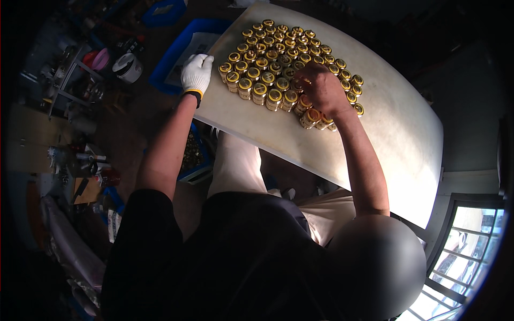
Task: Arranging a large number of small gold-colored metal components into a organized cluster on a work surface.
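Many brass-coloured cylindrical fittings [259,91] stand upright, packed together on a pale table [257,125]. Their tops carry yellow rings, and some have slots or small pieces in their centres. Above the right-hand part of the group is my bare right hand [323,90], its fingers pinched together. A small glint shows at the fingertips, too small to name, and the hand hides the fittings beneath it. My left hand [196,74], in a white knitted glove with a yellow cuff, has its fingers curled at the table's left edge.
A blue tray [163,64] with a pale sheet inside lies beyond the left edge. Below that edge, a blue crate [202,160] contains small metal parts. A white bucket [127,68] and a pink basin [100,59] stand farther left. A barred window [463,241] is at lower right.
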The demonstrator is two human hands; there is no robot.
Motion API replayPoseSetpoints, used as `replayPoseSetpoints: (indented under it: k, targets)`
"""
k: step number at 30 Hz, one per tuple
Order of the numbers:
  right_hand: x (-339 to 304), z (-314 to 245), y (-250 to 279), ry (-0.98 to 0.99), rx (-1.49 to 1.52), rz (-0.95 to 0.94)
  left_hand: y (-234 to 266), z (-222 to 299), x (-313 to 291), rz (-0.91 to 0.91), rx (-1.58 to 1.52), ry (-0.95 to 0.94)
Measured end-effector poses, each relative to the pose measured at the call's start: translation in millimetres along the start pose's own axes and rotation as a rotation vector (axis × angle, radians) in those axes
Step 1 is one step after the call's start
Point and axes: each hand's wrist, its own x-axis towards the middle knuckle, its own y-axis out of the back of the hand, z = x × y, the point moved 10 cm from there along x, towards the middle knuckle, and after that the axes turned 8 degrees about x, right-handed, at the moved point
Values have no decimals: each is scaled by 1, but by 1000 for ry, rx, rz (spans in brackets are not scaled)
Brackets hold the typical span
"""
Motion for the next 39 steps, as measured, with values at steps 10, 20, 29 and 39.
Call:
replayPoseSetpoints:
  k: [10, 20, 29, 39]
  targets:
    - [-4, -9, -6, 38, -43, -124, -2, -3, 0, -38, 29, 31]
    - [-6, 5, -6, -90, -21, -167, 2, 1, -1, 16, -14, -12]
    - [-6, -7, 4, 34, 15, 32, -1, 1, 0, -38, 23, 16]
    - [-7, -5, 0, 71, -82, 6, 5, 5, -1, 1, 12, -6]
